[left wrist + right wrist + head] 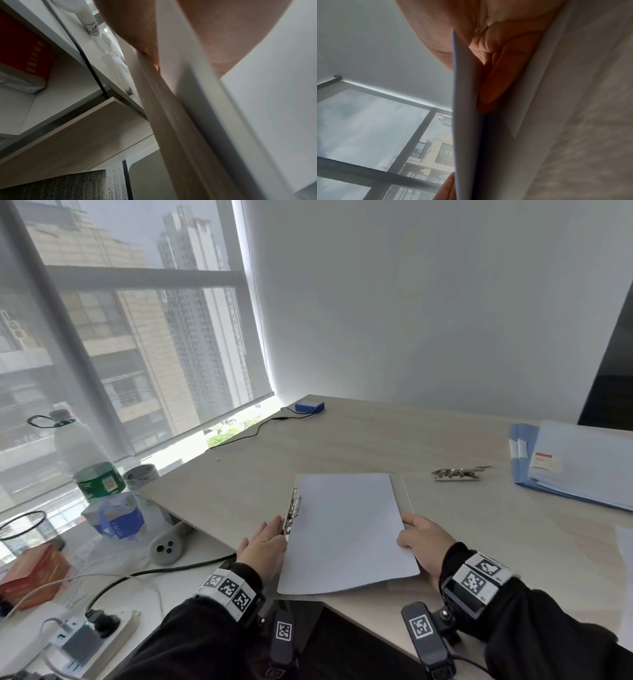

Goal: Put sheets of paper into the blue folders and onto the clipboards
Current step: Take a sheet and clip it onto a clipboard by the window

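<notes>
Both my hands work the sheet of paper (346, 532) on the clipboard (406, 491): left hand (263, 546) flat-fingered against its metal clip (292, 515), right hand (423, 541) pinching the opposite edge.

I wear black sleeves (191, 642); white wristbands (227, 589) printed with black square markers, apparently fabric, circle both my wrists.

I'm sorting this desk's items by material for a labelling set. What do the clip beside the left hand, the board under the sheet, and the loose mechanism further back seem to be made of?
Clip: shiny silver, bright glints, likely metal.
Clipboard: pale matt wood-grain matching the desk, perhaps laminated fibreboard; uncertain.
Loose clip mechanism: same silvery shine, probably metal.
</notes>
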A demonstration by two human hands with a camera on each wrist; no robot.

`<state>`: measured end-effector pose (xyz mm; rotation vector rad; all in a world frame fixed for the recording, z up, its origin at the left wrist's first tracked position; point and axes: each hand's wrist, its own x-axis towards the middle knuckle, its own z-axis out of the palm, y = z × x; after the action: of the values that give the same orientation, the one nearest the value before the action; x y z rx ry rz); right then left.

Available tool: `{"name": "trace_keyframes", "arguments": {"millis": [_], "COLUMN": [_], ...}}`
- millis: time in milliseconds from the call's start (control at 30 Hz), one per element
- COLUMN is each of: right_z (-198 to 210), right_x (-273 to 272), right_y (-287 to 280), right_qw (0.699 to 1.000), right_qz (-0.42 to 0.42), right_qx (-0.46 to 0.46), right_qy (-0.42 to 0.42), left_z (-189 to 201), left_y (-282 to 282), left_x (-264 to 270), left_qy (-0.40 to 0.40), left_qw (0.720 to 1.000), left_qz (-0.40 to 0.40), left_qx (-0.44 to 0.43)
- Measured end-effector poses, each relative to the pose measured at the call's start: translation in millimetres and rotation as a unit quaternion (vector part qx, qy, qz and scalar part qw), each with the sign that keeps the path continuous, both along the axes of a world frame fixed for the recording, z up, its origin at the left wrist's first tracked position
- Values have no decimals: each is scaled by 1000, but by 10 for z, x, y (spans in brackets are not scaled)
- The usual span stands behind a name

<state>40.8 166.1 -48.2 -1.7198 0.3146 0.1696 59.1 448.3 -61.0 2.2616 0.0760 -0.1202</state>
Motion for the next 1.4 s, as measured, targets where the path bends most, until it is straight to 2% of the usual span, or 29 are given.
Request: {"name": "trace_keyframes", "arguments": {"millis": [133, 200, 267, 367, 633, 767, 867, 1067, 1133, 1267, 1333, 1400], "right_z": [-71, -52, -43, 22, 23, -5, 8, 0, 7, 7, 12, 29], "right_x": [57, 43, 39, 6, 34, 45, 41, 55, 54, 46, 42, 32], "right_y": [-22, -20, -19, 1, -27, -42, -45, -51, -48, -27, -23, -19], "right_qw": [1000, 1000, 1000, 1000, 1000, 1000, 1000, 1000, 1000, 999, 999, 999], "right_qz": [1, 3, 4, 1, 6, 9, 14, 23, 22, 27, 28, 29], "right_qx": [2, -1, -4, -11, -4, -6, 2, -2, -4, -15, -16, -15], "right_qy": [0, 2, -2, 6, 15, 21, 23, 17, 17, 14, 12, 9], "left_z": [96, 182, 288, 474, 625, 629, 636, 520, 482, 424, 385, 370], "left_y": [-28, -19, 4, 18, -216, -202, -123, 17, 53, 115, 140, 157], "left_x": [-42, -20, 78, 268, 652, 786, 769, 461, 423, 342, 321, 314], "left_qy": [35, 55, 63, 75, 83, 86, 45, 7, 18, 65, 64, 58], "left_qw": [999, 998, 995, 995, 988, 977, 969, 985, 981, 956, 959, 974], "left_qz": [-2, 3, 16, 30, 74, 95, 118, 83, 93, 132, 133, 122], "left_qx": [-1, -41, -73, -67, -111, -169, -210, -150, -168, -256, -241, -182]}}
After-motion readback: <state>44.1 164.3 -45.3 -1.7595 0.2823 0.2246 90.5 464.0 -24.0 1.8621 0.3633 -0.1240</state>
